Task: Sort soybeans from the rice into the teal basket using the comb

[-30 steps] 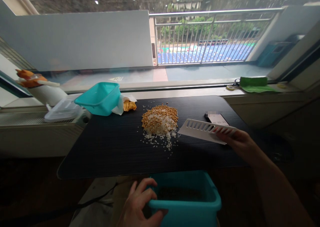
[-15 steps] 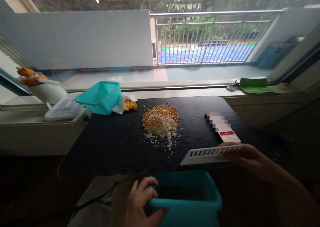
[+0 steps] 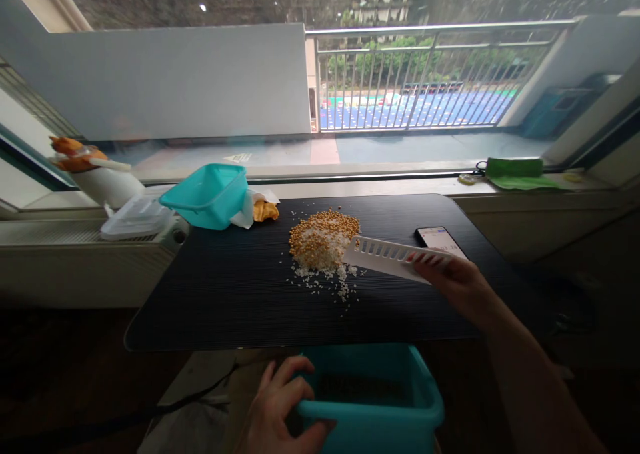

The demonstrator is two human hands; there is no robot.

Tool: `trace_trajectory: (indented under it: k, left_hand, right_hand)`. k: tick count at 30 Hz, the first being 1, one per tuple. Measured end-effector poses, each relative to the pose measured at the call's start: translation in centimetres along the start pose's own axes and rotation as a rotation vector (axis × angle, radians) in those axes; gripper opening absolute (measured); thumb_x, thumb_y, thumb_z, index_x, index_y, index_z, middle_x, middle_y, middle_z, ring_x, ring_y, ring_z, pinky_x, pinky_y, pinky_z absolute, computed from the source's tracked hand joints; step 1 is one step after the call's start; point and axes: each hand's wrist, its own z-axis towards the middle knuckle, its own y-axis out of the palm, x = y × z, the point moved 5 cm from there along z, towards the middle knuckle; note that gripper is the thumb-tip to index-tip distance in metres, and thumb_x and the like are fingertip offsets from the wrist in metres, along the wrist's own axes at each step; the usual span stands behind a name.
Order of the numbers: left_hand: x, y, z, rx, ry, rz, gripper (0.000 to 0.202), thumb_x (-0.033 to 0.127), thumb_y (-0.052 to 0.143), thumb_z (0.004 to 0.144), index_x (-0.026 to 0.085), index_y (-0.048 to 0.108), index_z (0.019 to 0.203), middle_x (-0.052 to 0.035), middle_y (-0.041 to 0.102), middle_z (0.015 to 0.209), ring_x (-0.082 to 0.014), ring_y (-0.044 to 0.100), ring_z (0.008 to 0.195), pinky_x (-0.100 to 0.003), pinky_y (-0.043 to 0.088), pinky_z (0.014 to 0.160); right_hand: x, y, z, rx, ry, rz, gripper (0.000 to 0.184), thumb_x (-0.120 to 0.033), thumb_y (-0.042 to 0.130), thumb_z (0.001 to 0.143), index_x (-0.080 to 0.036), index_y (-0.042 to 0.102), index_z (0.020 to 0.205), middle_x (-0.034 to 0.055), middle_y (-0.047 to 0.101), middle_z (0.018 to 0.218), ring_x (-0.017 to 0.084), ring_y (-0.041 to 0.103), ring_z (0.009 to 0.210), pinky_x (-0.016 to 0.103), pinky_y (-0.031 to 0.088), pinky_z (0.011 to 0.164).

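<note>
At the near table edge, my left hand (image 3: 287,407) grips the rim of a turquoise plastic bin (image 3: 375,411), fingers over the side and thumb in front. Dark contents, too dim to name, lie in the bin. My right hand (image 3: 453,284) is closed on the right end of a flat white slotted plastic strip (image 3: 385,257). The strip's left end is at the right side of a pile of yellow beans (image 3: 330,224); whether it touches cannot be made out. White rice grains (image 3: 320,257) cover the pile's front and scatter over the dark table (image 3: 225,294).
A phone (image 3: 440,237) lies on the table's right, partly behind the strip. At the back left stand a second turquoise bin (image 3: 207,197), a crumpled yellow cloth (image 3: 265,210) and a clear lid (image 3: 137,214). A green cloth (image 3: 517,173) rests on the windowsill.
My right hand has carried the white strip forward and left, from the near table edge up to the pile. My left hand stays on the bin's rim.
</note>
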Motion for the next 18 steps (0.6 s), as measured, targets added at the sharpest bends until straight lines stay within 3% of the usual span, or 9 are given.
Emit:
trace_trajectory:
  k: [5, 10, 18]
  left_hand:
    - [-0.5, -0.1, -0.4, 0.002, -0.003, 0.059, 0.009, 0.017, 0.069, 0.066, 0.022, 0.062, 0.067, -0.0066, 0.070, 0.109, -0.0289, 0.068, 0.103, -0.056, 0.047, 0.099]
    - [-0.8, -0.2, -0.5, -0.004, -0.020, 0.073, 0.006, 0.017, 0.066, 0.069, 0.022, 0.062, 0.069, -0.0077, 0.069, 0.111, -0.0289, 0.067, 0.104, -0.060, 0.044, 0.101]
    - [-1.3, -0.4, -0.4, -0.006, -0.040, 0.064, 0.006, 0.019, 0.065, 0.070, 0.022, 0.060, 0.069, -0.0078, 0.067, 0.112, -0.0294, 0.066, 0.105, -0.057, 0.045, 0.101]
  right_hand:
    - [-0.6, 1.1, 1.1, -0.016, -0.080, -0.052, 0.034, -0.051, 0.068, 0.079, -0.020, 0.074, 0.088, 0.0048, 0.075, 0.081, 0.024, 0.068, 0.077, 0.035, 0.054, 0.072]
    - [-0.2, 1.6, 0.9, -0.096, -0.054, -0.077, 0.033, -0.050, 0.066, 0.081, -0.020, 0.074, 0.091, 0.0055, 0.076, 0.085, 0.025, 0.069, 0.079, 0.035, 0.055, 0.073]
    - [-0.3, 1.7, 0.8, -0.094, -0.043, -0.070, 0.036, -0.053, 0.067, 0.079, -0.020, 0.075, 0.091, 0.0054, 0.076, 0.085, 0.025, 0.069, 0.079, 0.035, 0.055, 0.073]
